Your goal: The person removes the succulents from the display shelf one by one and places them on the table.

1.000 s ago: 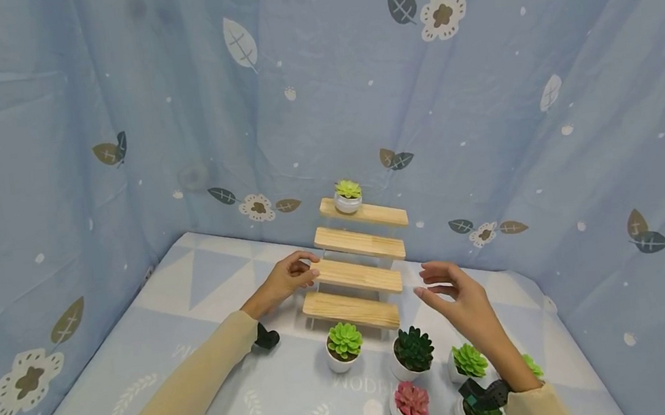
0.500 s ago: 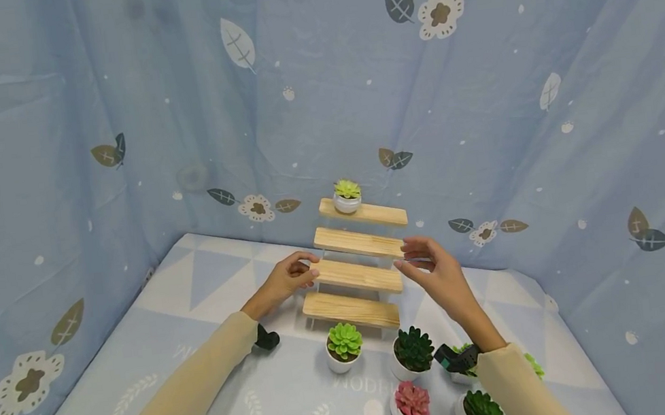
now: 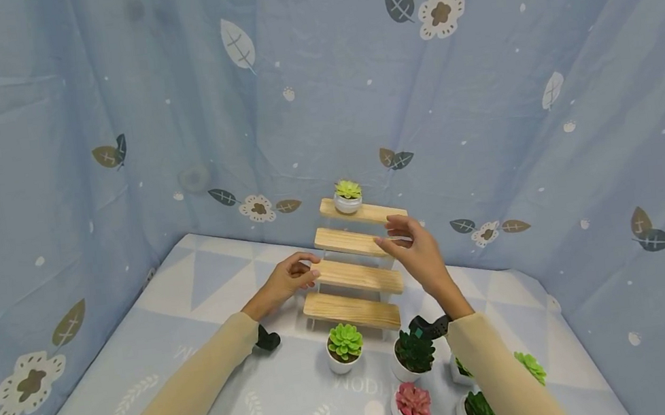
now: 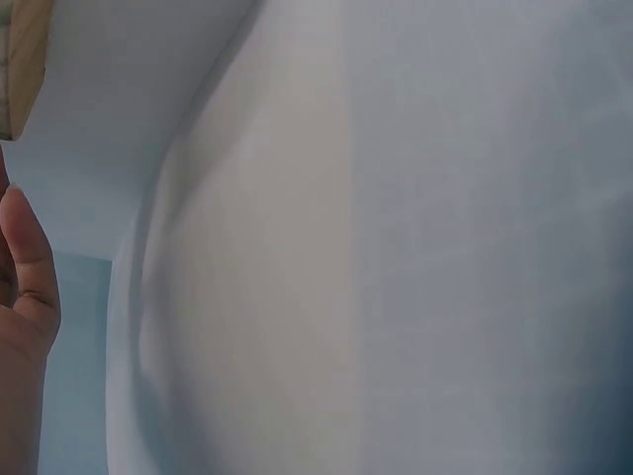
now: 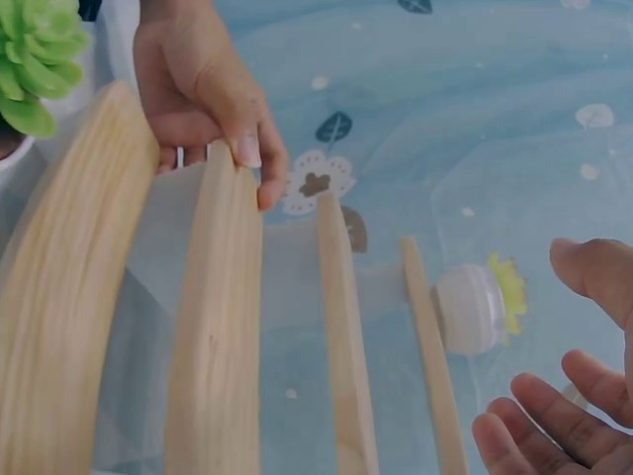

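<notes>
A stepped display stand (image 3: 357, 275) with several pale wooden boards stands against the back cloth. My left hand (image 3: 287, 280) holds the left end of its second board from the front; the right wrist view shows that thumb (image 5: 247, 148) at the board's end. My right hand (image 3: 416, 253) is above the right side of the upper boards, thumb and fingers spread apart with nothing between them. On the top board's left part sits a yellow-green potted succulent (image 3: 348, 196), also seen from the side as a white pot (image 5: 469, 309) in the right wrist view.
Several potted succulents stand in front: a bright green one (image 3: 345, 346), a dark green one (image 3: 414, 352), a pink one (image 3: 412, 404) and another dark green one (image 3: 480, 412). My right sleeve (image 3: 498, 366) partly covers others. Patterned blue cloth (image 3: 320, 99) encloses the table.
My right hand has moved left and up, from beside the stand to over its upper boards. The left hand stays at the board's end.
</notes>
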{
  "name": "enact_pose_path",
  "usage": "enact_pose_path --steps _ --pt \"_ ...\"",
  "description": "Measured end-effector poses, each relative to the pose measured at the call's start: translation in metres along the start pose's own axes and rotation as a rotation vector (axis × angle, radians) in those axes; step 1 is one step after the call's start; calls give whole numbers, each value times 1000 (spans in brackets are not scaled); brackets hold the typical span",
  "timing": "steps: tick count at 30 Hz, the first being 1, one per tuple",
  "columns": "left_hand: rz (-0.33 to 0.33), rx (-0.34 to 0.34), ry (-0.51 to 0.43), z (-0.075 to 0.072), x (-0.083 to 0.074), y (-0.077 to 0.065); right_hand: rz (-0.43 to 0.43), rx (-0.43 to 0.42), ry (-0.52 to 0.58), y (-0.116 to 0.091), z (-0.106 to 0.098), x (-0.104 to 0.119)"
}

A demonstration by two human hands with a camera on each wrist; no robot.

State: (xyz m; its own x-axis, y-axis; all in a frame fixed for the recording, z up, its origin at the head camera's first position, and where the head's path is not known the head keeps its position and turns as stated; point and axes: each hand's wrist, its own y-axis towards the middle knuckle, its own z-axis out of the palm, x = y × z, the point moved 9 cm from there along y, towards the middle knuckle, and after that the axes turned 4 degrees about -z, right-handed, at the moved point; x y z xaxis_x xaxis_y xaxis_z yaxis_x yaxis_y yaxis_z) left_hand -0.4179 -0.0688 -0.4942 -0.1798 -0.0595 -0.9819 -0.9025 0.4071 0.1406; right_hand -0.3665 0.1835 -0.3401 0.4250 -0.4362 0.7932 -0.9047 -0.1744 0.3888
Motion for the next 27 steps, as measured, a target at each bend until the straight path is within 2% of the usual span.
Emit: enact_pose_path --steps 9,19,27 --pt "-3 -3 -20 -1 4 1 35 -11 -26 23 11 -6" --pt "4 0 -30 -2 2 3 74 -28 6 42 16 -15" --pt "-12 -7 -20 -1 4 0 68 -26 31 52 19 -16"
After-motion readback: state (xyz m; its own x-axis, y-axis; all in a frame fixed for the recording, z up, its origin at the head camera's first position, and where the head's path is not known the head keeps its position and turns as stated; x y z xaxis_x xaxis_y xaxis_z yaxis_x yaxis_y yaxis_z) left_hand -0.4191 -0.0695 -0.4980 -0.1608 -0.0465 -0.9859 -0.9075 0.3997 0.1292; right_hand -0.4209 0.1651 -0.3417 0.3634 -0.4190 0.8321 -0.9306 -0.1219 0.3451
